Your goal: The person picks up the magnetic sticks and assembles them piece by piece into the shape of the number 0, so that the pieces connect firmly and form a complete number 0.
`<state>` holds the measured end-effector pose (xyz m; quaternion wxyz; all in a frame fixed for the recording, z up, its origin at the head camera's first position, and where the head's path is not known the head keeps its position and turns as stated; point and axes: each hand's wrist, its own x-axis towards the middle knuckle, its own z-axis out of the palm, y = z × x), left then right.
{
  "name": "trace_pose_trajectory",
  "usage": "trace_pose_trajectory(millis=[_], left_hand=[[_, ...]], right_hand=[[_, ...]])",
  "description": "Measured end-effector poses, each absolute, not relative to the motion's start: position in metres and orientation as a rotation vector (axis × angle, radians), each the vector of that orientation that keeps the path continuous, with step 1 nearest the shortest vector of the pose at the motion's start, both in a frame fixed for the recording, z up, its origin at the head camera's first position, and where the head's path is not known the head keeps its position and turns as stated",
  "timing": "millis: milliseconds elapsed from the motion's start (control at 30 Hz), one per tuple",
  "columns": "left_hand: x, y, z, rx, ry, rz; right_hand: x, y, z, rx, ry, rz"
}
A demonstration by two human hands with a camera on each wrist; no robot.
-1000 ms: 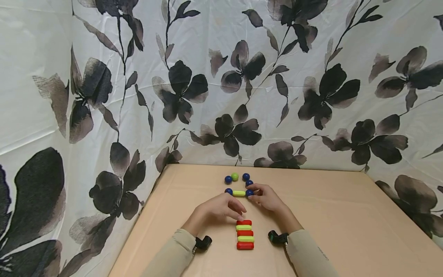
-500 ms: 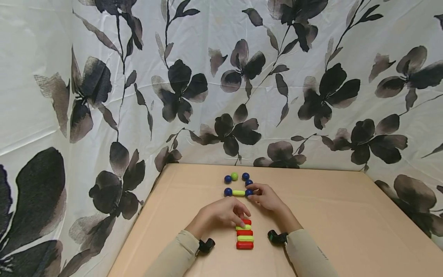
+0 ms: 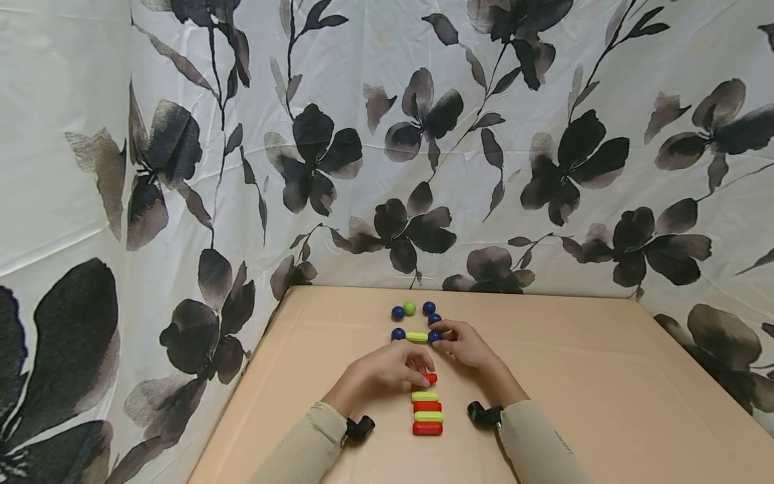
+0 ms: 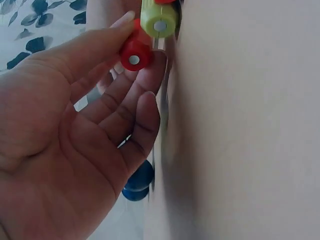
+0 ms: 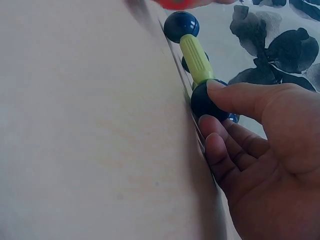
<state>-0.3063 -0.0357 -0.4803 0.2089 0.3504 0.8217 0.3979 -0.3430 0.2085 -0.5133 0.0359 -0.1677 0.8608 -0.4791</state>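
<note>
My left hand (image 3: 383,368) pinches a red magnetic rod (image 3: 431,378) between thumb and fingers. In the left wrist view this rod (image 4: 134,59) shows a silver metal disc in its end, beside a yellow-green rod (image 4: 159,24). With thumb and fingertips, my right hand (image 3: 470,346) holds a dark blue ball (image 5: 204,104) at one end of another yellow-green rod (image 5: 197,60). A second blue ball (image 5: 181,27) sits at that rod's far end. Just in front of my left hand lie yellow-green and red rods (image 3: 427,429), side by side in a column.
Further back on the tan table (image 3: 574,376) sit a green ball (image 3: 409,308) and loose blue balls (image 3: 428,308), one of them (image 3: 434,319) close to my right fingertips. A floral cloth (image 3: 363,168) hangs behind the table's back edge.
My left hand has come down to the column, taken the red rod from its far end and shifted it slightly away from the others. My right hand stays on the blue ball.
</note>
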Motion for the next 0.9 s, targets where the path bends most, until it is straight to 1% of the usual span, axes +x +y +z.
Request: trace_pose_trajectory(millis=[167, 367, 600, 900], left_hand=[[-0.310, -0.040, -0.480, 0.977, 2.206, 1.220], [-0.316, -0.045, -0.481, 1.035, 2.230, 1.178], [-0.319, -0.055, -0.479, 0.962, 2.246, 1.180], [-0.326, -0.071, -0.482, 0.848, 2.206, 1.325]], right_hand=[[-0.344, 0.209, -0.513, -0.511, 2.645, -1.472], [-0.345, 0.209, -0.514, -0.528, 2.643, -1.475], [-0.345, 0.209, -0.515, -0.525, 2.639, -1.474], [-0.344, 0.209, -0.513, -0.518, 2.655, -1.449]])
